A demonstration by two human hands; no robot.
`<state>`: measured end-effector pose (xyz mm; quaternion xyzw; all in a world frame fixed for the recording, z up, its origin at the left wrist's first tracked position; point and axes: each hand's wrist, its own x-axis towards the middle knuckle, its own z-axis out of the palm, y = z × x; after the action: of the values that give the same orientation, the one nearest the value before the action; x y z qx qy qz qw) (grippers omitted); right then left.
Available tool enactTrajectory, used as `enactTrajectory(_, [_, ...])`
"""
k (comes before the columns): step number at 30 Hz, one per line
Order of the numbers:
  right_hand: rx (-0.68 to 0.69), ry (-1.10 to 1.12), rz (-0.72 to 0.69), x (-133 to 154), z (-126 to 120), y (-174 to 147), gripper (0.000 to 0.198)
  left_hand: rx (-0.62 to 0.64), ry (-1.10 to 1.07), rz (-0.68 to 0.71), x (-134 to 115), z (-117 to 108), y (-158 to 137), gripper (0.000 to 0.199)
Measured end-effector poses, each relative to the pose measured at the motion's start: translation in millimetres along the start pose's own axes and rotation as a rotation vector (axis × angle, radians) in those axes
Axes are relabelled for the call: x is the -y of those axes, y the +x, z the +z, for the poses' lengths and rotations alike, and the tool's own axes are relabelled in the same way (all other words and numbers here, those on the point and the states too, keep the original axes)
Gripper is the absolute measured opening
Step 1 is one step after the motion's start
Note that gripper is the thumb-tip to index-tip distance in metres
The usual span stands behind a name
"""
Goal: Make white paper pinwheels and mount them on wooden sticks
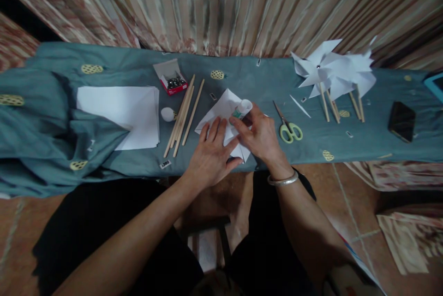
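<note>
A square of white paper [226, 101], cut or creased toward its middle, lies on the cloth in front of me. My left hand [212, 153] presses flat on its left side, fingers spread. In my right hand [259, 132] is a white glue stick [246, 106] with a green label, tilted over the paper; its tip is hidden, so contact cannot be made out. A round white cap [168, 114] lies to the left, beside several wooden sticks [182, 116]. Green-handled scissors [290, 131] rest right of my right hand, blades slightly apart.
On the left, a stack of white paper [138, 116] is partly under bunched cloth. An open red box [176, 84] holds small shiny metal pieces. Finished paper pinwheels [320, 72] on sticks, a paper sliver [300, 106] and a dark phone [402, 121] lie right. Curtains [207, 10] hang behind.
</note>
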<state>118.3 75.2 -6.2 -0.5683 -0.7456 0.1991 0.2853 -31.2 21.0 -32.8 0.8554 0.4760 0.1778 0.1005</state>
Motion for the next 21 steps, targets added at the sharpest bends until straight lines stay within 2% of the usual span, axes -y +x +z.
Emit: enactTrajectory(21, [0.071,-0.002,-0.041,-4.2,-8.6,-7.7,0.032,-0.006,0.021,0.004,1.4,2.5,-0.9,0.056])
